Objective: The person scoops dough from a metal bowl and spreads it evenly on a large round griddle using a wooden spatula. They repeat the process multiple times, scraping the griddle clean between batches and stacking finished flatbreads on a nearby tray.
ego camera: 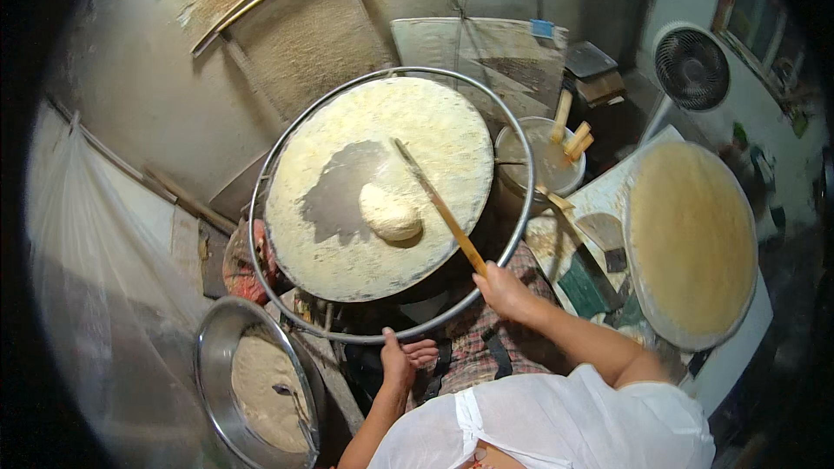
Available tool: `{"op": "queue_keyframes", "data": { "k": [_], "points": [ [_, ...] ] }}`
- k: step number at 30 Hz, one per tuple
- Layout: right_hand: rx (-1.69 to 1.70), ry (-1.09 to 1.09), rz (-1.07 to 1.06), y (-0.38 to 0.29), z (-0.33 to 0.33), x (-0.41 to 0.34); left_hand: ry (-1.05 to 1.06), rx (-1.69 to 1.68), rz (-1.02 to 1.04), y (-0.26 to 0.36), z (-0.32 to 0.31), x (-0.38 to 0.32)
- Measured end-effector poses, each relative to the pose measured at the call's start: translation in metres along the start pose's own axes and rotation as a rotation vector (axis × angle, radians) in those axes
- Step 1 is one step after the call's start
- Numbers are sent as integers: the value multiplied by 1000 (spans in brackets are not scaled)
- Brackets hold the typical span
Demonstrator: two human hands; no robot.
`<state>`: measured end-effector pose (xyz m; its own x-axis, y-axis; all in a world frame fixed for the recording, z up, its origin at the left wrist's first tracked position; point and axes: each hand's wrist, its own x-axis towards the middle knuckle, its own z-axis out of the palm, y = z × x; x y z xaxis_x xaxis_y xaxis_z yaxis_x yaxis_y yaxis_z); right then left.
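My right hand [507,292] grips the yellow-brown end of a long flat wooden stick [440,206], whose dark tip lies over a wide round griddle. Pale batter [436,120] coats much of the griddle [345,176], with a bare grey patch left of the middle. A rounded lump of soft dough [391,213] rests beside that patch, left of the stick. Around the griddle runs a metal ring [526,208]. Below its near edge, my left hand [405,359] has its fingers spread and its thumb at the ring; it holds nothing.
At lower left stands a metal basin [208,365] of dough with a metal utensil in it. A bucket [537,163] with wooden-handled tools is right of the ring. Farther right, thin round flatbreads [694,241] lie on a board. A fan [692,66] stands behind; plastic sheeting [98,260] hangs left.
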<state>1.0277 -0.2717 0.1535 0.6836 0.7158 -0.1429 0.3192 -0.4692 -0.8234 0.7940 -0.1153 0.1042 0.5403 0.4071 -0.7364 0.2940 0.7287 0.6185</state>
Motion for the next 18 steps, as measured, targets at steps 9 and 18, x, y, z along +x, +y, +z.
{"op": "queue_keyframes", "data": {
  "k": [9, 18],
  "points": [
    [-24, -138, 41, -23, -29, 13, -375, 401, -183, 15, 43, -15],
    [-145, -186, 12, -34, -23, 17, 349, -238, 134, 17, 5, -6]
  ]
}}
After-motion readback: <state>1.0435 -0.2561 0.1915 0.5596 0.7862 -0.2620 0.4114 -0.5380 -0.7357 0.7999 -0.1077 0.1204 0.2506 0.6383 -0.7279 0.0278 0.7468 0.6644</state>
